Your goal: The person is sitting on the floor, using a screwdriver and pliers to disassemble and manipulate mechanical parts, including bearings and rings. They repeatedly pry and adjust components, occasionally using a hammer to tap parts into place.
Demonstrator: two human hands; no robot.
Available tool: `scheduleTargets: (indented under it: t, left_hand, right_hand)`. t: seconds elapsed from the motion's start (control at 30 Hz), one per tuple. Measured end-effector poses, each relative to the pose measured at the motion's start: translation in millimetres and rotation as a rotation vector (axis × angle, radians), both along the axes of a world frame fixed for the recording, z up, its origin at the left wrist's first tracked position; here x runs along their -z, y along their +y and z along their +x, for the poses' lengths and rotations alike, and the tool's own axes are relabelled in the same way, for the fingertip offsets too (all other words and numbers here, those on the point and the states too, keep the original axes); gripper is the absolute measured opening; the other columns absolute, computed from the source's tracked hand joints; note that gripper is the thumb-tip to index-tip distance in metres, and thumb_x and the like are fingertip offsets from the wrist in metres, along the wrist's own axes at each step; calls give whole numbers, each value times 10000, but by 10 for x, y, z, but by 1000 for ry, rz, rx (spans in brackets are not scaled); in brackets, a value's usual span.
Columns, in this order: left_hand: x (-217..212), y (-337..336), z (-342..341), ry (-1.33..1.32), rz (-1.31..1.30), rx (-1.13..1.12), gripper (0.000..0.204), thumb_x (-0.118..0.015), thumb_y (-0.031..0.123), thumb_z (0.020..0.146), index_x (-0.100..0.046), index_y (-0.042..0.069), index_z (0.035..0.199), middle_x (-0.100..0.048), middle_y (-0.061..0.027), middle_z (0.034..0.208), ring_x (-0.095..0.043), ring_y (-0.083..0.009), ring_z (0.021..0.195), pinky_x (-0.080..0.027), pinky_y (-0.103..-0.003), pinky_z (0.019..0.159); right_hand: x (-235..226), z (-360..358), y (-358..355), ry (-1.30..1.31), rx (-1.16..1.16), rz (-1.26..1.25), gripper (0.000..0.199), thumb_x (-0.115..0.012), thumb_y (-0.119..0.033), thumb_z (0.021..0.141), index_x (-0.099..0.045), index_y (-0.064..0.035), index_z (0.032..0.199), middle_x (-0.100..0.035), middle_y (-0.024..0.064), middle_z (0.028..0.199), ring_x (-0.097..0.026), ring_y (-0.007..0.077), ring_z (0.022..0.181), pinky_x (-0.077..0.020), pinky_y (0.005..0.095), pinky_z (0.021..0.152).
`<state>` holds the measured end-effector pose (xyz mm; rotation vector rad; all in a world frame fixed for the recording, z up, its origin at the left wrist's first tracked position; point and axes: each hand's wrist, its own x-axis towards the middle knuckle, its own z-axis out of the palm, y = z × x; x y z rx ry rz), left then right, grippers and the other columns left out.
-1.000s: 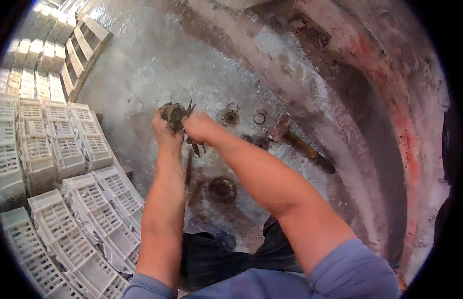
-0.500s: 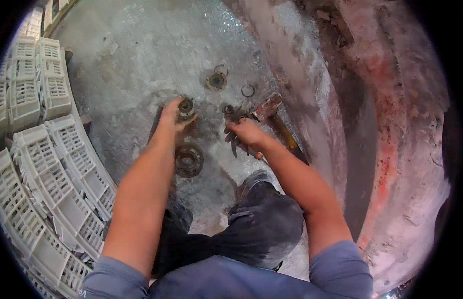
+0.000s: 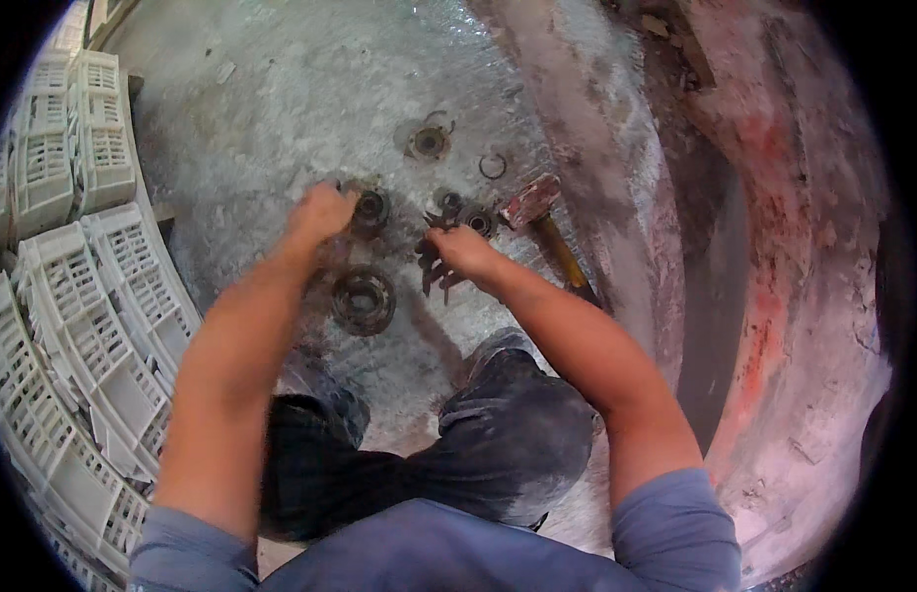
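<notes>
My left hand [image 3: 325, 209], smeared by motion, is just left of a dark, greasy bearing-like ring part [image 3: 371, 207]; its fingers are too blurred to show a grip. Below it lies a larger round metal part with a central hole [image 3: 364, 299]. My right hand [image 3: 461, 252] is closed, its fingers dark as if greasy, around something dark with narrow prongs that I cannot make out. Right beside that hand sit a bearing-like ring [image 3: 475, 221] and a smaller ring part [image 3: 448, 200].
A hammer [image 3: 532, 201] with a reddish, worn head and yellow handle lies to the right. Farther off are a round flanged part [image 3: 429, 143] and a thin open ring [image 3: 493, 166]. White slotted plastic crates [image 3: 113, 345] line the left; a large crusted, curved structure [image 3: 616, 197] rises at right.
My left hand has drawn back left from the ring part, its fingers no longer spread around it. My right hand has shifted slightly left, uncovering the bearing-like ring beside it.
</notes>
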<state>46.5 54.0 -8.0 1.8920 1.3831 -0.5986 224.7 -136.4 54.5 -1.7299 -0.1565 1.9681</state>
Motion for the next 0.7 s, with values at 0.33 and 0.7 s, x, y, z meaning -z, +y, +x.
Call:
scheduleTargets:
  t: [0.33, 0.7]
  left_hand:
    - [-789, -791, 34, -350, -630, 221, 457, -695, 115, 738, -601, 22, 1174, -661, -89, 997, -619, -185, 885, -512, -364, 723]
    - [-549, -841, -80, -327, -867, -176, 350, -607, 91, 827, -594, 40, 1174, -637, -63, 1032, -595, -172, 845, -489, -335, 711]
  right_hand:
    - [119, -527, 164, 244, 120, -27, 425, -503, -354, 982, -597, 42, 1107, -644, 111, 1047, -642, 216, 914, -551, 382, 773]
    - [-65, -118, -8, 137, -441, 280, 616, -572, -486, 932, -496, -27, 1336, -626, 125, 1163, -585, 196, 1023, -511, 362, 819]
